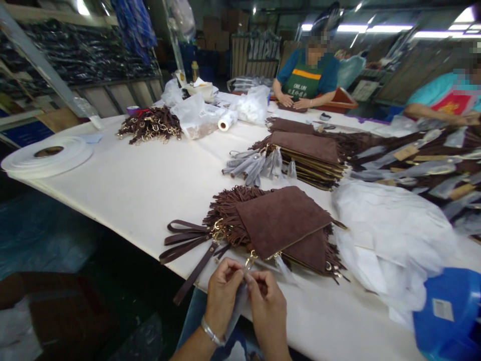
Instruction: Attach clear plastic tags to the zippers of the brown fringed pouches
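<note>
Left hand (224,288): I saw it pinching a plastic-sleeved wrist strap (237,307).
Right hand (267,301): pinched the same strap.
Brown fringed pouches (281,215): lay stacked just beyond.

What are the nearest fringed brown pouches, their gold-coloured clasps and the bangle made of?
Fringed pouches: probably suede or imitation suede, given the matte, napped-looking surface. Clasps: likely metal with a shiny gold-toned finish, judging by their glints. Bangle: apparently polished, silver-coloured metal; it shines.

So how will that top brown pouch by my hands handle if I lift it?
The brown pouch is probably light: it looks thin and flat. The fringe at its left edge will likely flop, being narrow loose strips. It may slide, lying askew on another pouch.
</note>
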A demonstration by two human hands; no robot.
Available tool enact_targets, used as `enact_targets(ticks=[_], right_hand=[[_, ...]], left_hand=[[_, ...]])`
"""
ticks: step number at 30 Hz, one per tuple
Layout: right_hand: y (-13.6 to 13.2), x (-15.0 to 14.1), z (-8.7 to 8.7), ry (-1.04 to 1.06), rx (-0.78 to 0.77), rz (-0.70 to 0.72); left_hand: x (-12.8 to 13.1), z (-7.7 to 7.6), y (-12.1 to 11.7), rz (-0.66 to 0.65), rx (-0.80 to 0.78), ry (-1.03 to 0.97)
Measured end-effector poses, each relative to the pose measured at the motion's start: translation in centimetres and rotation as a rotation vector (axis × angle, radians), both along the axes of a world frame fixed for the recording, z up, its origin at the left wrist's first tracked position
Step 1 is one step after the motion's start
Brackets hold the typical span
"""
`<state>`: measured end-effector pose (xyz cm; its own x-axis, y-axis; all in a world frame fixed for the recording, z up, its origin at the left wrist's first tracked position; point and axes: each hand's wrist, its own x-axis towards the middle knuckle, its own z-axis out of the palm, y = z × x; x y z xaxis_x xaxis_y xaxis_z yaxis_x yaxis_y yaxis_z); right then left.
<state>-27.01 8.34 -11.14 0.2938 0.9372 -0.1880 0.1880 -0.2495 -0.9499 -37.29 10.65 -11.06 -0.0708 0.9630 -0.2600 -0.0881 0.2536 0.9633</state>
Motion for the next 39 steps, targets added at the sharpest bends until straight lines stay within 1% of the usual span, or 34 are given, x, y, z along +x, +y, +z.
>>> enact_targets(ticks=[2,4,7,10,12,15,17,19,22,26,30,33,36,39], right_hand=[[-0.2,-0.1,0.1,-0.132,0.087,0.038],[-0.2,0.0,-0.1,-0.202,0.151,0.085],[-0.2,0.6,-0.2,-0.183,0.126,0.151],[0.0,1.1,0.2,-0.129,0.083,0.195],[0.1,1.2,0.6,-0.099,0.073,0.195],[0.1,0.9,0.9,-0.014,0.033,0.151],[0.2,0.6,0.7,0.062,-0.011,0.097],[0.4,0.3,0.4,0.14,-0.054,0.036],[0.8,0.3,-0.1,0.262,-0.095,-0.019],[1.2,0.7,-0.1,0.356,-0.123,0.005],[1.5,0.9,0.1,0.391,-0.121,0.041],[1.7,0.8,0.2,0.392,-0.127,0.03],[1.8,0.5,0.2,0.358,-0.095,0.004],[1.9,0.4,0.1,0.363,-0.083,-0.011]], left_hand=[[0.1,-0.2,-0.1,-0.009,0.052,0.065],[0.2,-0.2,-0.1,-0.045,0.085,0.102],[-0.1,0.3,-0.1,-0.107,0.103,0.137],[-0.5,1.0,-0.1,-0.135,0.104,0.137],[-0.8,1.4,0.0,-0.144,0.079,0.077],[-1.0,1.4,0.0,-0.152,-0.02,-0.1],[-1.1,1.2,0.0,-0.138,-0.085,-0.199],[-1.1,0.9,-0.1,-0.11,-0.113,-0.228],[-1.0,0.7,0.0,-0.079,-0.1,-0.197],[-1.0,0.5,0.2,-0.083,-0.088,-0.155],[-0.9,0.4,0.3,-0.106,-0.04,-0.098],[-0.8,0.5,0.1,-0.131,0.044,0.033],[-0.5,0.3,-0.3,-0.108,0.094,0.161],[-0.1,0.0,-0.7,-0.089,0.092,0.222]])
